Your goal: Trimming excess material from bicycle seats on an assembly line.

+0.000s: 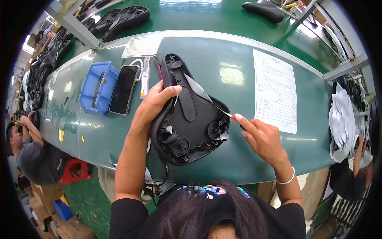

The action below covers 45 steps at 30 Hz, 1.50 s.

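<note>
A black bicycle saddle (193,131) lies upside down in front of me, its hollow underside up and its narrow nose pointing away. My left hand (154,101) grips the saddle's left side, thumb over the rim and fingers hidden beneath. A pale grey strip (197,88) lies along the inside right edge. My right hand (260,137) closes around a thin tool with a red and black handle (234,117). Its slim metal tip touches or nearly touches the saddle's right inner rim; its exact kind cannot be made out. Crinkled lining edges show around the wide end.
Left of the saddle are a blue plastic bin (95,89), a black phone (124,89), a bead string (139,65) and a narrow white box (145,79). A printed sheet (275,91) lies at right. White pieces (341,119) are stacked beyond it. A seated co-worker (34,155) is at left.
</note>
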Each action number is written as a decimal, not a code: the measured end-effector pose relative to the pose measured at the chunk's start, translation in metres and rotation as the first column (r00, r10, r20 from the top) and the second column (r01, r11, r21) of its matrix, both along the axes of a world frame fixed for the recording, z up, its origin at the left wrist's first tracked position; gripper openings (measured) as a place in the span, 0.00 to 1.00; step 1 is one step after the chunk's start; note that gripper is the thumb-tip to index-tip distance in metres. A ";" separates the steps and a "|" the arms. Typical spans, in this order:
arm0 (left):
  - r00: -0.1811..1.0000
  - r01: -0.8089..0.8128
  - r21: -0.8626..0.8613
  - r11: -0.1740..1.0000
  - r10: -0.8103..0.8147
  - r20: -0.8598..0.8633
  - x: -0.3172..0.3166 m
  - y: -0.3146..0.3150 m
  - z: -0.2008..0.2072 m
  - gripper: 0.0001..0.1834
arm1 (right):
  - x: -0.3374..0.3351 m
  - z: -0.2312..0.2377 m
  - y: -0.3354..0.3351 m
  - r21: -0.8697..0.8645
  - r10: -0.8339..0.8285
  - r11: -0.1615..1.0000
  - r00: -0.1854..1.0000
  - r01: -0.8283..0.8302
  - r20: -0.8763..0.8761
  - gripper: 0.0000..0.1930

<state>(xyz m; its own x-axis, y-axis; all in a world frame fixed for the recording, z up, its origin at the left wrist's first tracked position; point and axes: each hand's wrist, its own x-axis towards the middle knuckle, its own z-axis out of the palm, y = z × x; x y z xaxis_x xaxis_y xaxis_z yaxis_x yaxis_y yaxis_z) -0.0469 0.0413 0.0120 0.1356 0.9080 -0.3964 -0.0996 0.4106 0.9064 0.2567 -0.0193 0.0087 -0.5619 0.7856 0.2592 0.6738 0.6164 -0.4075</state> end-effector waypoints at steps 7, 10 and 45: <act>0.985 -0.171 0.028 0.985 0.172 -0.024 0.008 -0.018 -0.001 0.19 | -0.013 -0.031 -0.049 -0.187 -0.161 0.965 0.978 0.185 0.136 0.34; 0.952 -0.304 0.100 0.947 0.305 0.012 0.004 -0.042 -0.020 0.20 | -0.027 -0.034 -0.080 -0.326 -0.291 0.910 0.955 0.257 -0.058 0.31; 0.763 0.436 0.609 0.662 0.087 -0.640 0.063 -0.043 -0.024 0.07 | 0.004 0.012 0.003 -0.181 0.087 0.982 0.974 -0.049 0.208 0.30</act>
<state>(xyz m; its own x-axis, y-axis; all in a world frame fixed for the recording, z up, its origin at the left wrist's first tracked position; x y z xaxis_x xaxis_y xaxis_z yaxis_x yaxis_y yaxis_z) 0.0158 -0.0018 -0.0116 0.3100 0.9082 0.2812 0.5356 -0.4112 0.7376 0.2606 -0.0163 0.0209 -0.6428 0.7659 -0.0100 0.7161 0.5963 -0.3629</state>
